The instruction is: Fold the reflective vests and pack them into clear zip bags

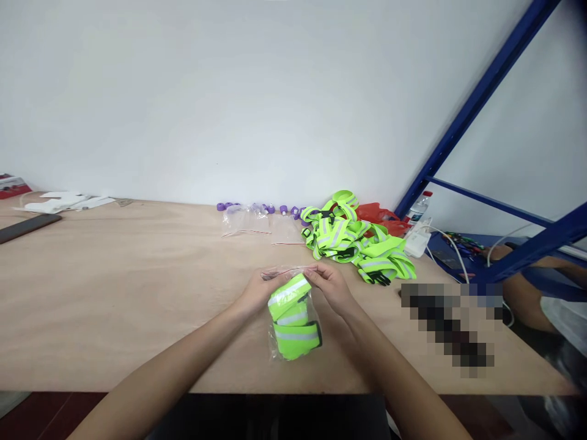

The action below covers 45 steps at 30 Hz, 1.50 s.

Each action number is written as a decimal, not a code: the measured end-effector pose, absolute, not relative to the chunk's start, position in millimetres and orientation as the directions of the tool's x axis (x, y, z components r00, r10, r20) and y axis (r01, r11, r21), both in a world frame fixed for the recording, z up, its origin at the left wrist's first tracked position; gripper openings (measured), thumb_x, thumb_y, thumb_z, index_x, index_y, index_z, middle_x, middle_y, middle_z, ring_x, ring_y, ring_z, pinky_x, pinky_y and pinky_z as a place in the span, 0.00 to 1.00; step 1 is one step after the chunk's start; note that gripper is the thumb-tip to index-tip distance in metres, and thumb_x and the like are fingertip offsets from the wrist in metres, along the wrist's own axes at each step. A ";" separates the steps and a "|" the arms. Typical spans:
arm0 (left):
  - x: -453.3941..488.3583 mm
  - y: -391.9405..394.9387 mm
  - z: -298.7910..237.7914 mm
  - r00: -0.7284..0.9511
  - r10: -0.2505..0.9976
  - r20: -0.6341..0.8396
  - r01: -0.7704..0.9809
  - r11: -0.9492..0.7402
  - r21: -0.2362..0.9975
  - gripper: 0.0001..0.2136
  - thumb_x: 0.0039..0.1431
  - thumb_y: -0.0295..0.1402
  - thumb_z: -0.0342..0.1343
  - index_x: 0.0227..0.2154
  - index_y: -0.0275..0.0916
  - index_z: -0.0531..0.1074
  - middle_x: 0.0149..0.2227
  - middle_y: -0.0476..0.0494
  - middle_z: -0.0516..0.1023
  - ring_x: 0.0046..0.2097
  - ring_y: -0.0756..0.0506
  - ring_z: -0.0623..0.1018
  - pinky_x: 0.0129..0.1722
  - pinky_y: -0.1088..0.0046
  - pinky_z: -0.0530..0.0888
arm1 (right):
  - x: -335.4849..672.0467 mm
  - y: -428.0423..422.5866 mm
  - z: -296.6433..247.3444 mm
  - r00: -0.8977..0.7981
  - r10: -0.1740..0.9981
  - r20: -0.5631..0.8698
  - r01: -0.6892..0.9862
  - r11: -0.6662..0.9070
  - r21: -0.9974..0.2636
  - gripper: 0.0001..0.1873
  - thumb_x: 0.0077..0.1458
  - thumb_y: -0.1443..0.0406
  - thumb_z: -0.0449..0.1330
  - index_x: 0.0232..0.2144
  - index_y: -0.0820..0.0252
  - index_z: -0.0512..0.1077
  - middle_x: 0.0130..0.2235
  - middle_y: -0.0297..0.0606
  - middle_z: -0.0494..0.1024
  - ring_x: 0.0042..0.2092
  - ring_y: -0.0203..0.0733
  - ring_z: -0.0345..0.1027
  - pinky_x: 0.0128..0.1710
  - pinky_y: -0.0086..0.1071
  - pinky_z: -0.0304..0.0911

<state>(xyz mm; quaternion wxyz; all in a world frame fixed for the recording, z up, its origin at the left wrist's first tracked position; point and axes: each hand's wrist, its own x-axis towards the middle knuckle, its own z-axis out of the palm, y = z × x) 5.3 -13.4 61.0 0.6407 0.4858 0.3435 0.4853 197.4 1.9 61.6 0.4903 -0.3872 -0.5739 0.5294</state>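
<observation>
A clear plastic zip bag (pixel 290 271) is held by its top edge over a light wooden tabletop (pixel 114 287), near the front edge and about midway along it. The bag is pinched at both ends of its red-lined seal. The left hand (pixel 257 292) is closed on the left end, with thumb and fingers pressed together on the plastic. The right hand (pixel 331 286) is closed on the right end in the same manner. A folded neon-yellow strap with silver reflective bands (pixel 293 318) is packed inside the bag, and the bag's lower part rests on the table between the two forearms.

Behind the right hand, well apart from it, a loose pile of neon-yellow reflective straps with black buckles (pixel 353 238) is heaped on the wood. Just left of that pile, a few empty clear bags (pixel 257 223) lie flat. A row of small purple caps (pixel 268 209) is lined up behind them, along the white wall. A crumpled red plastic bag (pixel 380 215) is tucked behind the pile, and a clear water bottle (pixel 418 206) and a white charger with a cable (pixel 416 243) are set beside it. A blue metal frame (pixel 481 98) slants up at the right, and another person's forearm (pixel 523 293) is seen below it. At the far left, a dark flat bar (pixel 27 227) and some white paper sheets (pixel 64 200) lie on the table.
</observation>
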 end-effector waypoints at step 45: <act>8.3 -10.6 57.8 0.151 0.989 0.003 -0.138 0.018 0.990 0.16 0.45 0.45 0.70 0.26 0.36 0.78 0.30 0.43 0.82 0.33 0.44 0.78 0.35 0.71 0.73 | 191.8 -0.4 45.3 -0.227 0.971 0.075 -0.096 0.054 -0.994 0.16 0.46 0.52 0.72 0.26 0.58 0.76 0.27 0.31 0.74 0.30 0.37 0.63 0.30 0.30 0.58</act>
